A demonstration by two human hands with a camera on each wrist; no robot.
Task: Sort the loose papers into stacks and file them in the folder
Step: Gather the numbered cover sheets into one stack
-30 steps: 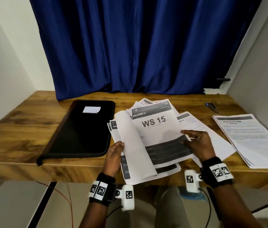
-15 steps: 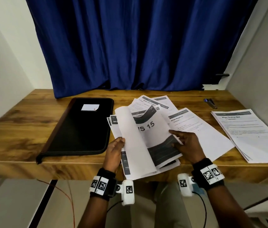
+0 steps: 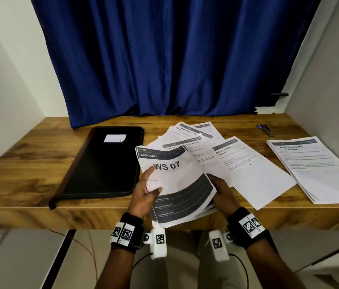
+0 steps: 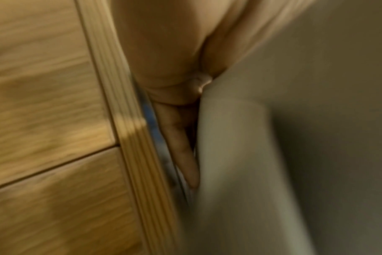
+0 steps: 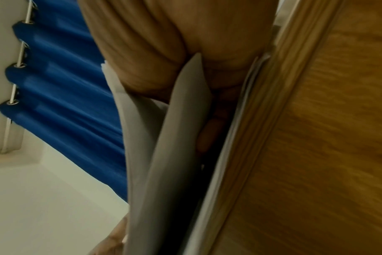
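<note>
Now both hands, left hand (image 3: 146, 193), right hand (image 3: 221, 191), fingers clasping the paper bundle (image 3: 180, 184) over the table (image 3: 29, 174)

Held sheaf (image 3: 182, 184) lay between the fingers (image 3: 148, 174) of both hands, overhanging table (image 3: 29, 167) edge | folder (image 3: 102, 163) flat just left of left fingers | fanned sheets (image 3: 247, 170) behind and right of right fingers | side stack (image 3: 318, 163) farther right | pen (image 3: 265, 130) behind it
</note>
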